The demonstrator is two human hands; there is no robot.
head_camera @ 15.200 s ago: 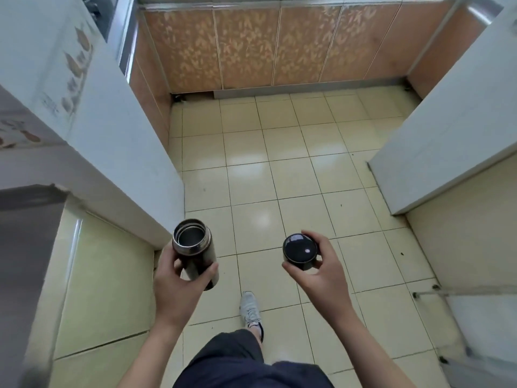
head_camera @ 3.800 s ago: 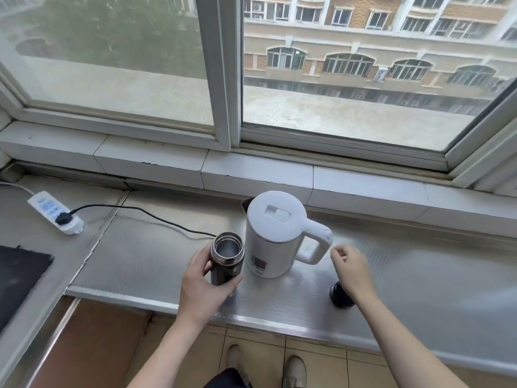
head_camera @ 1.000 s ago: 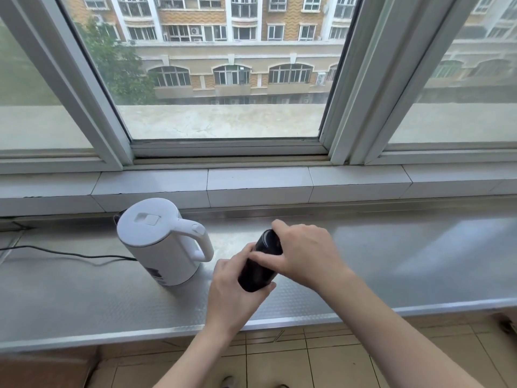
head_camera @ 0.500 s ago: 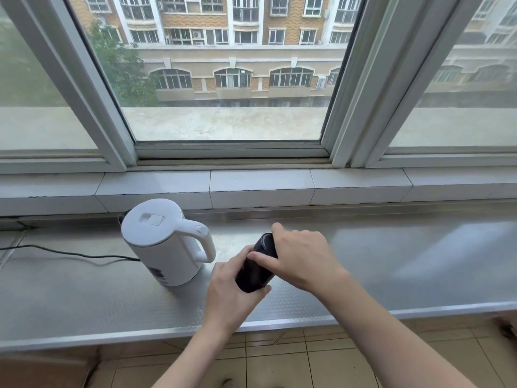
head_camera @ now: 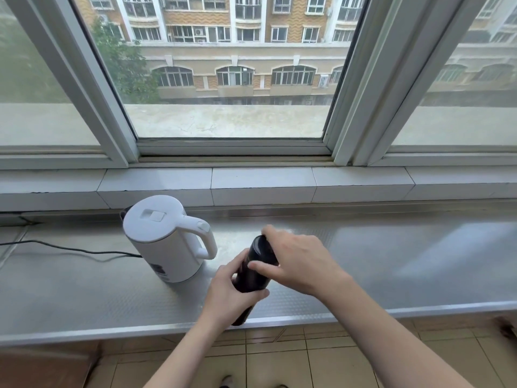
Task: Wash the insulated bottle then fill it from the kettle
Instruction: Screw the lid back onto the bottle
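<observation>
The dark insulated bottle is held tilted above the steel counter, its black lid on top. My left hand grips the bottle's body from below. My right hand is wrapped round the lid, thumb and fingers curled on it. The white electric kettle stands on the counter just left of the bottle, lid closed, handle pointing right toward my hands.
A black power cord runs left from the kettle along the counter. A tiled sill and a sliding window rise behind. The counter's front edge lies under my forearms, tiled floor below.
Since a second ago my hands and the bottle stay together over the counter, shifting slightly; my right hand has turned a little on the lid. The kettle has not moved.
</observation>
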